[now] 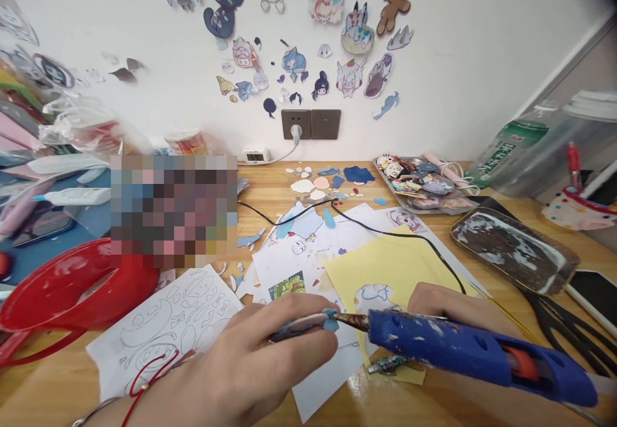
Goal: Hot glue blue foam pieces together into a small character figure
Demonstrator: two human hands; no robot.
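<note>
A small light-blue and white flat piece (308,324) is pinched between the thumb and fingers of my left hand (274,350), edge up. A blue hot glue gun (438,346) points left, and its dark, stained nozzle touches the right end of that piece. Behind the glue gun is my right hand (453,311), mostly hidden by its body, with the fingers curled around it. Beneath the hands lie white papers and a yellow sheet (380,263) with a small drawn cutout.
At the left are a red plastic basin (120,289) and a line-drawing sheet (164,324). A metal tray (424,189) of cutouts, a stained dark tray (513,247), black scissors (569,334) and a phone (595,295) lie right. A black cord crosses the papers.
</note>
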